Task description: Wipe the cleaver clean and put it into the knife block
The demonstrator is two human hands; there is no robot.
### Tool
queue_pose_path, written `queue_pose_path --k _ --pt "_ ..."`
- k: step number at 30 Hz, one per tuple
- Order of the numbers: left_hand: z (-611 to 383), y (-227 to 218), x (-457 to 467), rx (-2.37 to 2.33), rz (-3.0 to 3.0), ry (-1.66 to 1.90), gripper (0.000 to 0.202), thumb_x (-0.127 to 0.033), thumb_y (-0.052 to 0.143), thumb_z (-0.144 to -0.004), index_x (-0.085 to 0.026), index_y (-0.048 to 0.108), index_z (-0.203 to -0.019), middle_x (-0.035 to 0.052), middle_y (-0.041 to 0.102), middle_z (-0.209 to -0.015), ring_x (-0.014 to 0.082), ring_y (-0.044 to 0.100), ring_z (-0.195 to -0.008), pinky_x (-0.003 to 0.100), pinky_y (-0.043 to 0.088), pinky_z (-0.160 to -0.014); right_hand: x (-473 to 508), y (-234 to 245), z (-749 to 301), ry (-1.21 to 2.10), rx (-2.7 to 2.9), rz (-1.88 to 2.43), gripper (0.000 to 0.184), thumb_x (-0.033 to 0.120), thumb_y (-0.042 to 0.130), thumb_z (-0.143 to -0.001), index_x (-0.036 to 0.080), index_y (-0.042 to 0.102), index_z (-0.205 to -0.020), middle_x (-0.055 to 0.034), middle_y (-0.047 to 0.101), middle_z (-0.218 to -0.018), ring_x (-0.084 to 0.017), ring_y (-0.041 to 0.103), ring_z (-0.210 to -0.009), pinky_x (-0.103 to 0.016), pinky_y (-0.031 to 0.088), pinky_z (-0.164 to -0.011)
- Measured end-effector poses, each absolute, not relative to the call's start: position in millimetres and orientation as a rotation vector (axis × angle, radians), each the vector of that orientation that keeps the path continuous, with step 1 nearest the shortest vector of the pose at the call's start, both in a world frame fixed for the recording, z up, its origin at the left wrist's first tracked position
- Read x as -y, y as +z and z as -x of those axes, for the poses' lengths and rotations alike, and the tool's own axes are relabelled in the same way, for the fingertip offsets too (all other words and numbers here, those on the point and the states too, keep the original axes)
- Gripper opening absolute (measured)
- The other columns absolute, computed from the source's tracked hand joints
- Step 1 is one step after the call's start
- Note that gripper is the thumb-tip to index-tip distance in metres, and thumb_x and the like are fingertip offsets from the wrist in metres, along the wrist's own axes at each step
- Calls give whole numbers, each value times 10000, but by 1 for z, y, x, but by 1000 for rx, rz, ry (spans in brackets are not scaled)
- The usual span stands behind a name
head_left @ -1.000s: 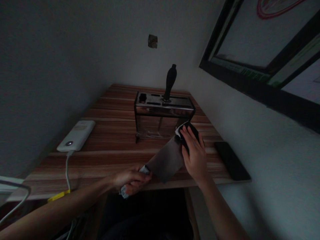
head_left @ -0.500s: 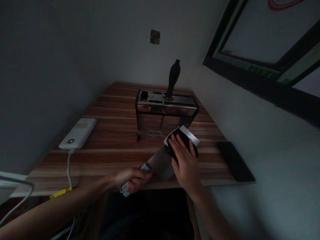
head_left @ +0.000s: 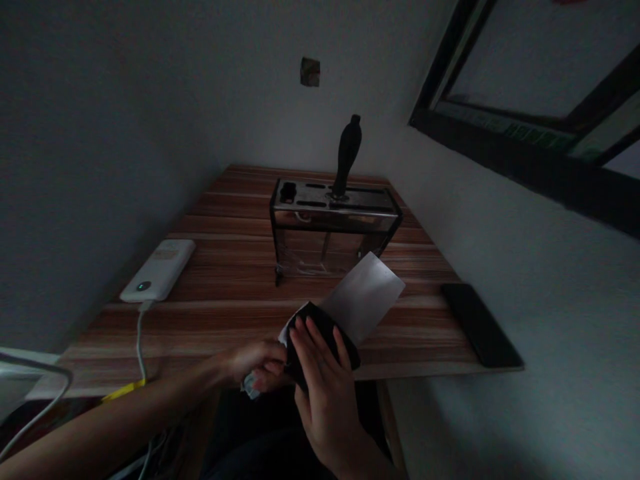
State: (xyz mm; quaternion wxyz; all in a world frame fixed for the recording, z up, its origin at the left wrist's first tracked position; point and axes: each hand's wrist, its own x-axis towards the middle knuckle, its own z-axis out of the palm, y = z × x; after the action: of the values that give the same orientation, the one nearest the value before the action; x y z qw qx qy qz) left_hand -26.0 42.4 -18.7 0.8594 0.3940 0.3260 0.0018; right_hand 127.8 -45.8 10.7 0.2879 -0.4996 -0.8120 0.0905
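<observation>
My left hand [head_left: 257,367] is closed round the pale handle of a broad cleaver, at the near edge of the wooden table [head_left: 225,280]. The cleaver's grey blade [head_left: 367,297] points up and away to the right. With its fingers pressed flat, my right hand [head_left: 323,383] holds a black cloth [head_left: 320,327] against the blade's base, beside the left hand. Behind the blade stands a metal and clear knife block [head_left: 333,230] with one black-handled knife [head_left: 347,153] upright in a slot.
A white power bank [head_left: 157,270] with a lit indicator lies at the table's left, its cable [head_left: 140,340] running off the near edge. A black phone [head_left: 480,323] lies flat at the right edge. Walls close in left, behind and right; a dark frame [head_left: 525,167] hangs on the right wall.
My right hand has slid the black cloth down the blade from its tip to its base near the handle. The far part of the blade is now uncovered. My left hand stayed put.
</observation>
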Motion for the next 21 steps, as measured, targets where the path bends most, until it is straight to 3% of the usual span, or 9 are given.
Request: queue_pose_path --k 10,21 --pt "25 -13 -43 -661 -852 23 371 -386 554 -552 -208 280 -377 -63 258 -278 39 201 -250 174 125 -264 46 9 -124 137 2155 1360 828 -10 429 -625 88 209 -1418 -51 257 -1486 -185 145 -1384 -418 3 -1133" --pt "24 -23 -47 -461 -768 42 437 -373 541 -632 -210 242 -360 -69 207 -277 32 137 -230 170 77 -225 39 10 -133 195 2197 1350 789 10 423 -681 108 186 -1426 -32 251 -1487 -164 146 -1383 -400 12 -1132"
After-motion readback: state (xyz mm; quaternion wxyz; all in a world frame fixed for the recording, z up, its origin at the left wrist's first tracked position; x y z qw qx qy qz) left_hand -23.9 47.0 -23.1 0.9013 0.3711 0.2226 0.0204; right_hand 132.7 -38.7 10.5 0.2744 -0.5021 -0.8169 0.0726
